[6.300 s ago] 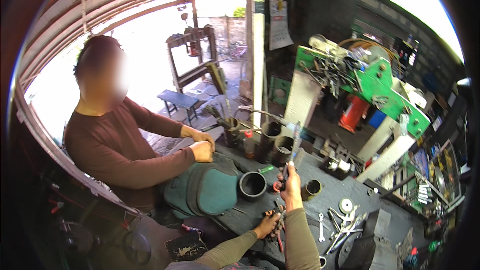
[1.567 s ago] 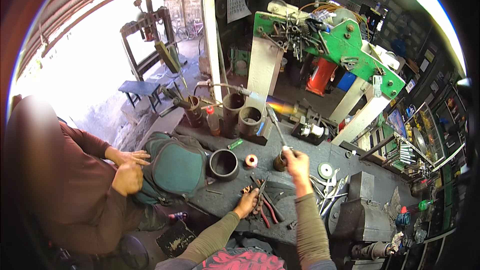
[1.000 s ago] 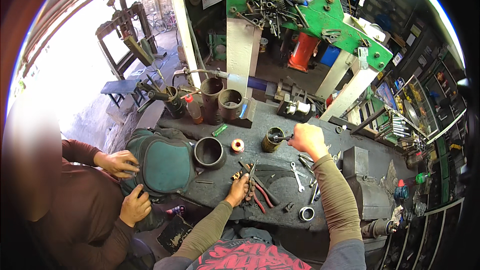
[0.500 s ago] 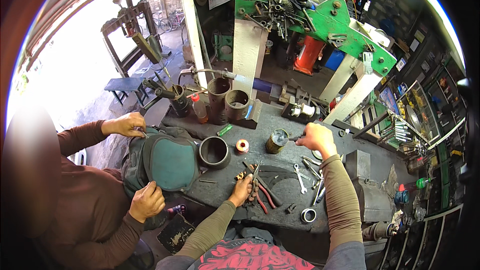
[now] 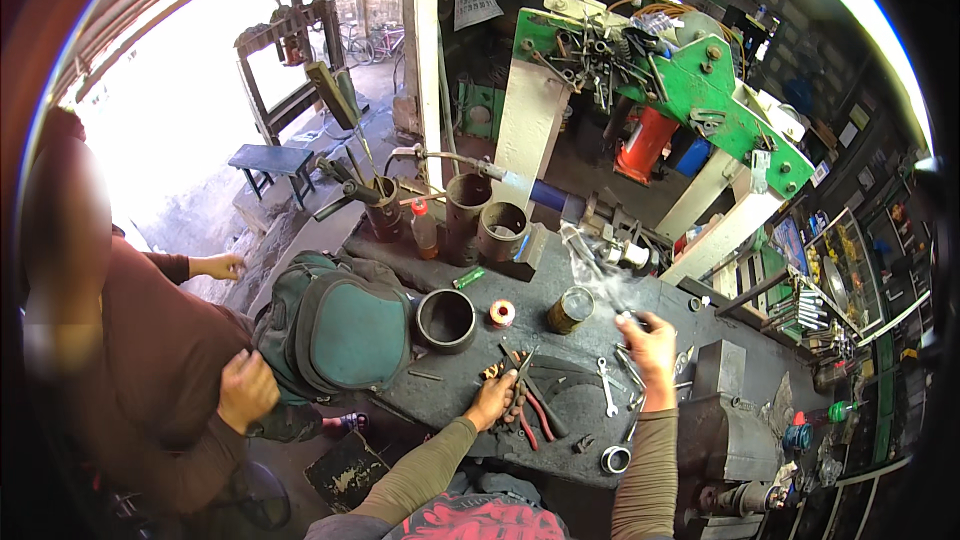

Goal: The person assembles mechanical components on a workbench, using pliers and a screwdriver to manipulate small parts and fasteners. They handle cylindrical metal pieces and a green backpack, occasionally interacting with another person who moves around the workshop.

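My right hand [image 5: 652, 345] is closed around the dark handle of a tool [image 5: 628, 318]. Its far end smears into a pale blurred streak above the workbench [image 5: 690, 380], so its kind cannot be made out. Just left of the streak stands an open round can [image 5: 571, 311]. My left hand [image 5: 493, 398] rests low over the bench with curled fingers, right beside red-handled pliers [image 5: 533, 400]; what it grips is hidden. A thick metal ring [image 5: 446, 320] and a small red-and-white roll [image 5: 502, 314] lie beyond it. Near my right forearm is a combination wrench [image 5: 608, 387].
At left, a person in brown sits by a green backpack [image 5: 360, 330], one hand [image 5: 248, 390] next to it. Metal cylinders [image 5: 502, 232] and a red-capped bottle [image 5: 424, 231] stand behind. A vise [image 5: 722, 410] is at right; a green press frame [image 5: 690, 90] rises at the back.
My right hand has lifted the tool out of the can and swung it to the right. The other person's hands have moved off the backpack. The whole view has shifted slightly.
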Tool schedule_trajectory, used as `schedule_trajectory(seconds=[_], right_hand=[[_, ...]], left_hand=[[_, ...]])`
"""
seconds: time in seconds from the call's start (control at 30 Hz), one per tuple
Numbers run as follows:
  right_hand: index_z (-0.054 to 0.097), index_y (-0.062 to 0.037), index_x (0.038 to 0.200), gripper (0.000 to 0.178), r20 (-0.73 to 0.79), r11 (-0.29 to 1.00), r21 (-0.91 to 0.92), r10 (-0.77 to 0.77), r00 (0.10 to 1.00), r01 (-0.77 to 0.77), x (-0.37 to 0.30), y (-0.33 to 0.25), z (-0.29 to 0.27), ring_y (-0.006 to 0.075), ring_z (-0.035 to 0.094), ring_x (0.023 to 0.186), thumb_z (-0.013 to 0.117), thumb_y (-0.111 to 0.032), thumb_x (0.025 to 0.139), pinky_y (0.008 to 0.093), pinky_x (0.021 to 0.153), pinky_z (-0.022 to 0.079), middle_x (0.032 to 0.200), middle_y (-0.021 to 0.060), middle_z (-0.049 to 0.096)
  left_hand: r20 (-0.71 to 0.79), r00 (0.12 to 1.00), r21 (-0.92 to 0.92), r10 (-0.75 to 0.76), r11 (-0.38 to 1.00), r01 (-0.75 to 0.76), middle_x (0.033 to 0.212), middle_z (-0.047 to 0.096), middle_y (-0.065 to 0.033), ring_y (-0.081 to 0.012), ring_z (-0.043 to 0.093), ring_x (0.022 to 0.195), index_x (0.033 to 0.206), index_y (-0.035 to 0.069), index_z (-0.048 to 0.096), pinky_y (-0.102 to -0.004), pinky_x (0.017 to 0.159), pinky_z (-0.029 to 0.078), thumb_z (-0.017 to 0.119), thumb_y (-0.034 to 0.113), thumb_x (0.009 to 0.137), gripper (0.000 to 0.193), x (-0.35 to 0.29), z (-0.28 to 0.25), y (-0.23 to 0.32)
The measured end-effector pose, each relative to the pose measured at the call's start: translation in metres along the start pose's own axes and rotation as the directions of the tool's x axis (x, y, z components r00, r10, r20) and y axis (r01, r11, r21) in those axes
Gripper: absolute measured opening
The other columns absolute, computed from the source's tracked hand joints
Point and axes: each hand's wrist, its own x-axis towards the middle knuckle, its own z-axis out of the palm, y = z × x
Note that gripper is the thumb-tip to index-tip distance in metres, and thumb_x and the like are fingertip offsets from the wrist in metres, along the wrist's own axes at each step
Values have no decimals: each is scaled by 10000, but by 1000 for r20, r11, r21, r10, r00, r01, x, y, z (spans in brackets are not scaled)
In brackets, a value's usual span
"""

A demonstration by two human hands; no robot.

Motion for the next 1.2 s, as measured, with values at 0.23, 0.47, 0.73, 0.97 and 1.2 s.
schedule_trajectory(seconds=[0.23, 0.47, 0.73, 0.97, 1.2], right_hand=[[680, -51, 895, 265, -90, 912, 407, -18, 996, 53, 15, 4, 134, 58, 475, 489, 822, -274, 892, 224, 432, 334, 639, -23, 575], [626, -49, 843, 307, -60, 876, 482, 14, 998, 17, 4, -30, 186, 68, 474, 487, 752, -306, 954, 235, 420, 338, 638, -11, 559], [583, -28, 867, 299, -68, 801, 597, 106, 992, -44, -12, -54, 220, 79, 429, 445, 712, -272, 982, 286, 367, 336, 645, 0, 521], [592, -53, 882, 281, -79, 815, 579, 92, 993, -30, 3, -27, 238, 67, 428, 472, 701, -287, 991, 279, 408, 329, 625, -30, 514], [601, -38, 881, 310, -70, 881, 472, 57, 996, -17, -4, -37, 221, 74, 453, 525, 696, -312, 994, 300, 482, 374, 636, -13, 529]], left_hand=[[1, 1000, -16, -6, 1000, 6, 737, 614, -44, -151, 557, 553, 980, 73, 619, -290, 443, 388, 463, 526, 1055, 485, -1, 2, 1], [-37, 999, -14, -3, 1000, 2, 730, 626, -35, -143, 563, 546, 959, 84, 616, -282, 448, 404, 478, 498, 1055, 446, -1, 3, -1], [-83, 997, -92, 6, 996, -14, 652, 584, -51, -164, 539, 508, 818, 84, 566, -313, 432, 406, 503, 469, 1047, 452, -6, 8, 4], [-83, 997, -86, 6, 996, -13, 571, 524, -44, -179, 523, 477, 758, 72, 553, -332, 432, 411, 499, 454, 1040, 478, -5, 4, 3], [-97, 995, -72, -12, 997, 5, 597, 529, -50, -180, 530, 488, 788, 69, 556, -335, 434, 415, 506, 459, 1035, 464, -9, 12, 8]])
